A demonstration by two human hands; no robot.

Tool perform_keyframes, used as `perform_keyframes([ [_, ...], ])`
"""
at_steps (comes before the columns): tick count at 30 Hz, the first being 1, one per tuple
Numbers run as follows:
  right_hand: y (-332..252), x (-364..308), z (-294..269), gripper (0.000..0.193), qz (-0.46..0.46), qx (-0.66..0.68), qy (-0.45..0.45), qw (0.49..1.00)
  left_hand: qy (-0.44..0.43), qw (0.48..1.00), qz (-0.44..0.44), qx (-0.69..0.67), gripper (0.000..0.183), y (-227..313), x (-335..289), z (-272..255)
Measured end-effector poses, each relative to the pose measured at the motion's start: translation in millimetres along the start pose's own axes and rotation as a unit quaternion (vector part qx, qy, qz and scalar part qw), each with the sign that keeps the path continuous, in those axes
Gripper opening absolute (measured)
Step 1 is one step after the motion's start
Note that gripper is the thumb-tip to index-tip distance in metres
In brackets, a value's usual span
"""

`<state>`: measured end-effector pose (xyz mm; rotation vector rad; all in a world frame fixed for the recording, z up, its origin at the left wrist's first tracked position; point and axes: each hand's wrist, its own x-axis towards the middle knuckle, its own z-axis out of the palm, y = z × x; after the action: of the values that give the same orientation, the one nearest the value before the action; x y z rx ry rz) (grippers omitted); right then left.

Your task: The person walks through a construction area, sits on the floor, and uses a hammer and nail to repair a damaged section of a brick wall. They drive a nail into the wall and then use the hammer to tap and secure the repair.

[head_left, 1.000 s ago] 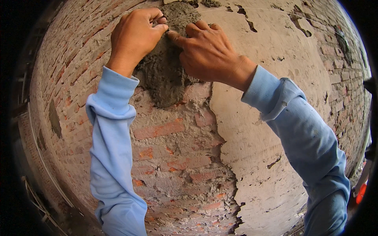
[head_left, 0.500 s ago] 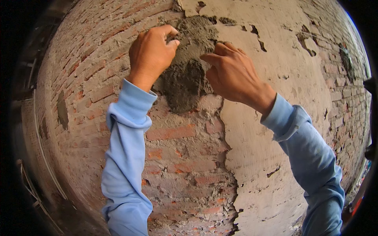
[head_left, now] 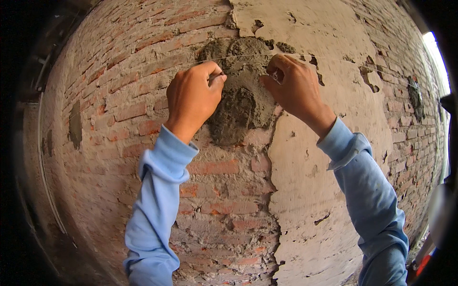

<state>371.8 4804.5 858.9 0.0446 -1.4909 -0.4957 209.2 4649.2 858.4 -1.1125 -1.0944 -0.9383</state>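
A patch of wet grey mortar (head_left: 241, 107) clings to the wall between my hands. A thin pale string (head_left: 343, 60) crosses its upper part and runs right along the wall. My left hand (head_left: 195, 97) is at the mortar's left side, thumb and forefinger pinched together. Something small and dark shows at those fingertips, too small to name. At the mortar's right edge, my right hand (head_left: 298, 88) is closed in a pinch, with a bit of whitish string at its fingertips. Both hands are just below or beside the stretched string; whether the left touches it is hidden.
Rough exposed brick (head_left: 214, 167) covers the left and lower middle of the wall. Old, chipped plaster (head_left: 315, 190) with a ragged edge covers the right part. Another dark mortar patch (head_left: 416, 97) sits at the far right, near the string. A pale pipe (head_left: 47, 171) runs down the left.
The view has shifted, so the wall and mortar appear lower. My right hand has turned and its fingers have drawn into a pinch nearer the string. My left hand stays pinched beside the mortar.
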Motion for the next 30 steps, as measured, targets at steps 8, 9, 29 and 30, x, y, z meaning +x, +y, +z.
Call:
perform_keyframes([
  [8, -19, 16, 23, 0.024, -0.016, -0.029, 0.033, 0.999, -0.094, 0.986, 0.004, -0.139, 0.020, -13, -86, -52],
  [9, -22, 17, 27, 0.024, 0.000, -0.035, 0.036, 0.999, -0.030, 0.983, 0.054, -0.173, 0.020, -15, -99, -55],
  [29, -42, 35, 57, 0.023, 0.119, -0.079, 0.190, 0.971, -0.170, 0.813, -0.402, -0.386, 0.029, -122, -430, -185],
  [30, -45, 38, 46, 0.022, 0.096, -0.075, 0.182, 0.976, -0.165, 0.797, -0.422, -0.398, 0.031, -126, -437, -190],
])
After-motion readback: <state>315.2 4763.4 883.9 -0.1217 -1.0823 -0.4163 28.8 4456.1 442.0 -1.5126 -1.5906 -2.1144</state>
